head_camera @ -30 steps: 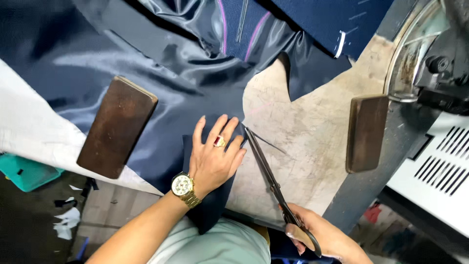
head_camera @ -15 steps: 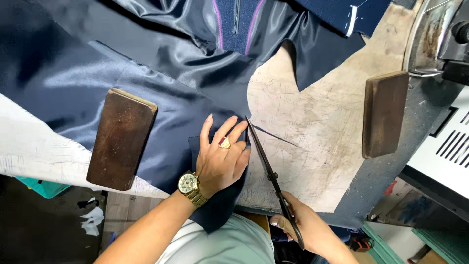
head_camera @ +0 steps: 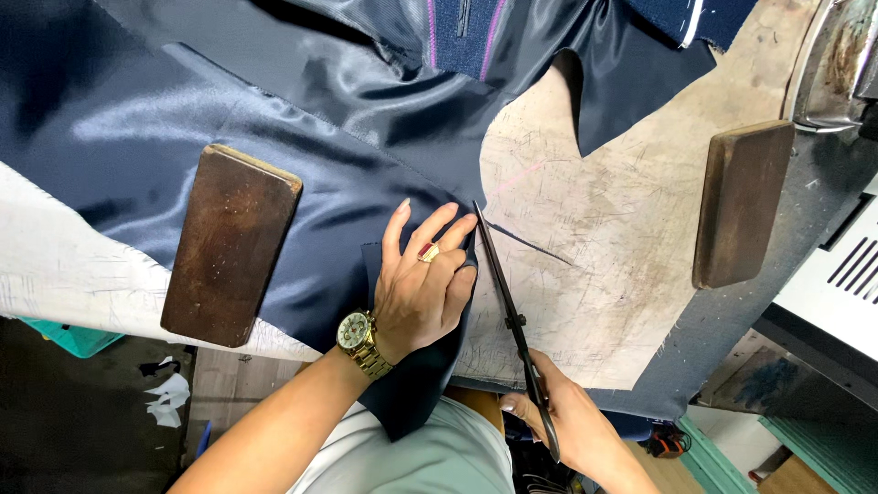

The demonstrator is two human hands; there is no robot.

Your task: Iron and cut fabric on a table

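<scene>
— What sort of place is this?

— A tailoring bench seen from above: a scuffed, pale cutting board (head_camera: 594,302) covered in scratch marks lies on a dark table. A grey machine (head_camera: 837,64) sits at the upper right, and floor shows below the bench edge at lower left, with white scraps on it.

— And what lies on the board?

— A wide piece of shiny navy lining fabric (head_camera: 302,119) spreads over the left and upper parts. Its cut edge runs down the middle, leaving the board bare on the right. At the top, a seam with purple stitching shows.

— Is anything weighing it down?

— A dark wooden block (head_camera: 229,242) rests on the cloth at the left. A second wooden block (head_camera: 741,206) lies on the board's right edge, well apart from the cloth.

— What are the hands doing?

— The left hand (head_camera: 421,293), wearing a gold watch (head_camera: 358,334) and a ring, lies flat on the fabric with fingers spread, pressing it down right beside the cut edge. The right hand (head_camera: 562,421) is closed around the handles of long black scissors (head_camera: 512,311) at the bottom of the view.

— Where do the scissors sit?

— Their blades point up the board, close together, just beside the left fingertips, the tip at the fabric's edge.
</scene>
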